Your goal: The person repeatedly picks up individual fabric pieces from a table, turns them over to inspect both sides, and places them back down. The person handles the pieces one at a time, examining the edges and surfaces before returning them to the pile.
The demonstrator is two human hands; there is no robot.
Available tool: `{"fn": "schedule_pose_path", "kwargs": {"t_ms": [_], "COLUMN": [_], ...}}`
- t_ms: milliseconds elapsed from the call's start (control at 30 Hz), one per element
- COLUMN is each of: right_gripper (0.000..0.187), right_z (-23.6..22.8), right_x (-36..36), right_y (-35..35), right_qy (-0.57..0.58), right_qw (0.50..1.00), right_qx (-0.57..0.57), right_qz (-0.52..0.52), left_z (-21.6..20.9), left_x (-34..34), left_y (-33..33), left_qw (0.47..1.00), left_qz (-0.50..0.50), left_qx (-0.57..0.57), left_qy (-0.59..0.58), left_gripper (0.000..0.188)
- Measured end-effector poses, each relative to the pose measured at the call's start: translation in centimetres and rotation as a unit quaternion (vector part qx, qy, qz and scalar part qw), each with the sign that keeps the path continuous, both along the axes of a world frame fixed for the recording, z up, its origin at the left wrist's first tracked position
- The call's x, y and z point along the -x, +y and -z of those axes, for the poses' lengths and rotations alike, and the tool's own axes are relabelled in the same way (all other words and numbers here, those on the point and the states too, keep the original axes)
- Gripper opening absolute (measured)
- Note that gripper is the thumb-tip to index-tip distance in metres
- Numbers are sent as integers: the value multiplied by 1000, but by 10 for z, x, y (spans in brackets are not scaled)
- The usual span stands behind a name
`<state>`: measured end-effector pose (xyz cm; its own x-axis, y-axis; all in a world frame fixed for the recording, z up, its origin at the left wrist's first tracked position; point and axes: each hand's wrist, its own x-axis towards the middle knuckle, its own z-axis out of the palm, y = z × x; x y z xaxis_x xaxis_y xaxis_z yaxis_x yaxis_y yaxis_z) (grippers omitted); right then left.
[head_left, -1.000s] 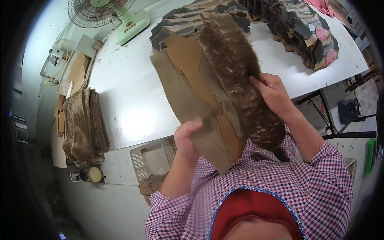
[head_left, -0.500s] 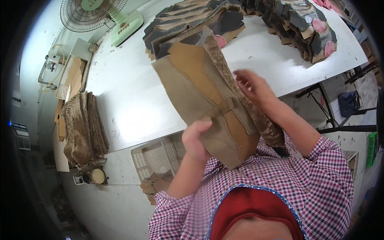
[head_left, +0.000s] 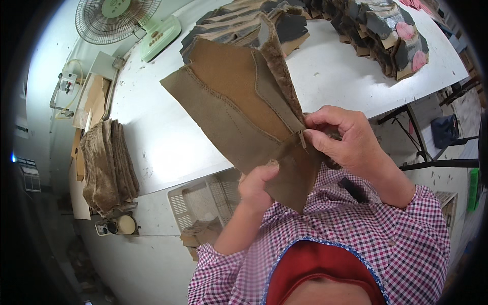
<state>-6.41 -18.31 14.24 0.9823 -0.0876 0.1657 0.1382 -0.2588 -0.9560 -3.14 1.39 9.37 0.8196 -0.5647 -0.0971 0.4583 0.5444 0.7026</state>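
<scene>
A stitched brown boot upper (head_left: pixel 231 89), taupe at the sides with a tan middle panel, is held up above the table's near edge. Shaggy brown fleece lining (head_left: pixel 278 53) shows along its right edge. My left hand (head_left: pixel 256 187) grips the lower left edge, thumb on top and fingers hidden underneath. On the right edge, my right hand (head_left: pixel 351 133) pinches between thumb and forefinger, where a small strap end (head_left: pixel 303 138) sticks out at the cross seam. Below that seam the upper bends down toward my checked shirt.
On the white table (head_left: pixel 157 137) lie a stack of dark-patched uppers (head_left: pixel 223 25) and a row of similar ones (head_left: pixel 381 30). A green fan (head_left: pixel 160 38) stands at the far left. Folded fleece pieces (head_left: pixel 108 165) hang at the left edge. A plastic basket (head_left: pixel 190 203) sits below.
My right hand has come in and closed on the upper's right edge at the strap. The upper has tilted and folded at the cross seam, its top swinging left. My left hand keeps its grip.
</scene>
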Motion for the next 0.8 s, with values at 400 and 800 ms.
{"fn": "schedule_pose_path", "kwargs": {"t_ms": [400,800], "right_gripper": [11,16], "right_z": [22,34], "right_x": [9,3], "right_y": [20,-8], "right_qy": [-65,-179], "right_qw": [996,971], "right_qx": [-14,142], "right_qz": [62,-66], "left_z": [10,-3], "left_x": [10,-38], "left_y": [-12,18], "left_qw": [993,986], "left_qz": [25,-35], "left_qx": [-95,155], "left_qy": [-69,-53], "left_gripper": [55,67]}}
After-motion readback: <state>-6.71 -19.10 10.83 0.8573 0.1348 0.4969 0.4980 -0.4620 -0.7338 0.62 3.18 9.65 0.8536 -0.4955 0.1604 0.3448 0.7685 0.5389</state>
